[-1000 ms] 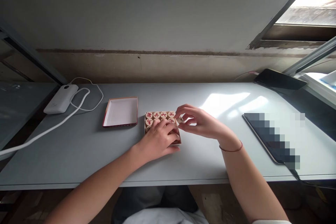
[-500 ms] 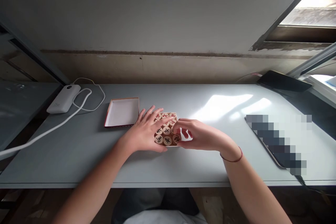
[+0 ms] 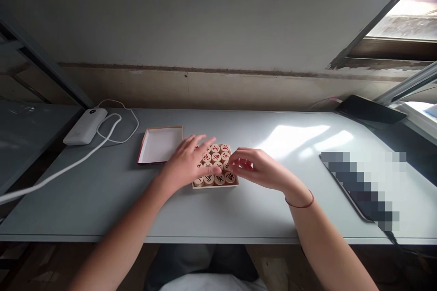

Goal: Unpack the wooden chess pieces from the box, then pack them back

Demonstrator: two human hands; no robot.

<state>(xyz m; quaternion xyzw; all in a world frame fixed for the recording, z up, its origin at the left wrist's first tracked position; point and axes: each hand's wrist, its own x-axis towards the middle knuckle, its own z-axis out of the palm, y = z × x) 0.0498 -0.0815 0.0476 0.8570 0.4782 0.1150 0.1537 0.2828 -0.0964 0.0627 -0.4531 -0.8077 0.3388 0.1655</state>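
A small box (image 3: pixel 215 186) packed with round wooden chess pieces (image 3: pixel 220 154), marked in red and black, sits mid-table. My left hand (image 3: pixel 186 163) hovers over the box's left part, fingers stretched out and apart, covering some pieces. My right hand (image 3: pixel 254 167) rests at the box's right edge, fingers curled with the tips on the rightmost pieces; whether it pinches one I cannot make out. The box's empty lid (image 3: pixel 160 144), white inside with a red rim, lies just left of my left hand.
A white power bank (image 3: pixel 85 126) with a white cable (image 3: pixel 61 170) lies at the far left. A dark tablet (image 3: pixel 362 182) lies at the right, a dark device (image 3: pixel 370 110) at the back right. A wall runs behind the table (image 3: pixel 239 218).
My left hand went from pressing closed on the pieces to lifted and spread flat. My right hand moved down along the box's right side. More pieces now show.
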